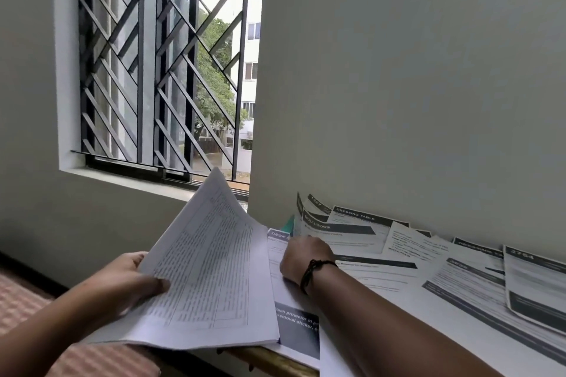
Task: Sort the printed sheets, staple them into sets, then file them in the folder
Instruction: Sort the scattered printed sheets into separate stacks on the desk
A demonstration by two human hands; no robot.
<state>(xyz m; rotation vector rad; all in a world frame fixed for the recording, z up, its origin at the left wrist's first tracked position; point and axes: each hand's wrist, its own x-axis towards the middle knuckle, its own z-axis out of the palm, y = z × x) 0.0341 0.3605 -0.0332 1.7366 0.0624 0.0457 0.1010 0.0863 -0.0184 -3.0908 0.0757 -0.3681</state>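
Note:
My left hand (pixel 128 281) grips the left edge of a thick stack of printed table sheets (pixel 211 281), thumb on top, holding it tilted up over the table's left end. My right hand (pixel 303 257), with a black cord bracelet at the wrist, reaches over the sheets spread on the table; its fingers point away and are hidden behind the hand, resting on or near a sheet headed "DESK" (pixel 277 251). More printed sheets with dark header bars (pixel 346 229) lie overlapping along the wall. No stapler or folder can be made out.
The table (pixel 275 361) has a brownish front edge and stands against a plain wall. Overlapping sheets (pixel 490 294) cover its right part. A teal corner (pixel 288 222) pokes out behind the papers. A barred window is at the left, and striped fabric lies lower left.

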